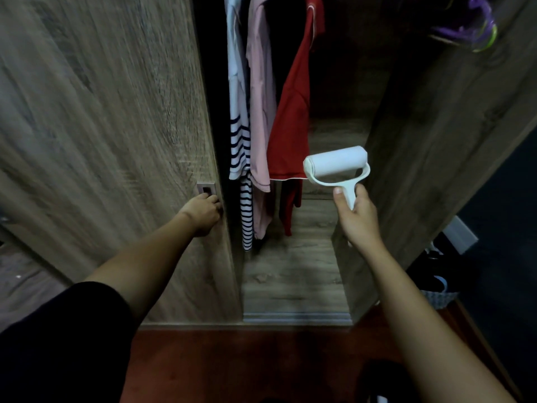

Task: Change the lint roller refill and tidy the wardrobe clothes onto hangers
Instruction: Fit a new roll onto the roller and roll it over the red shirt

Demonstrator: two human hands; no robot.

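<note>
My right hand (356, 219) grips the handle of a white lint roller (335, 165), held upright in front of the open wardrobe. My left hand (203, 212) has its fingers curled into the recessed metal handle (205, 189) of the wooden sliding door (101, 141). Inside the wardrobe hang a white top with navy stripes (239, 135), a pink garment (261, 112) and a red shirt (292, 117), side by side just left of the roller.
The wardrobe's wooden floor (290, 271) shows below the clothes. Purple and green hangers (470, 27) hang at the top right. The right side panel (436, 141) stands close to my right hand. Dark shoes and a basket (438, 289) sit on the floor at right.
</note>
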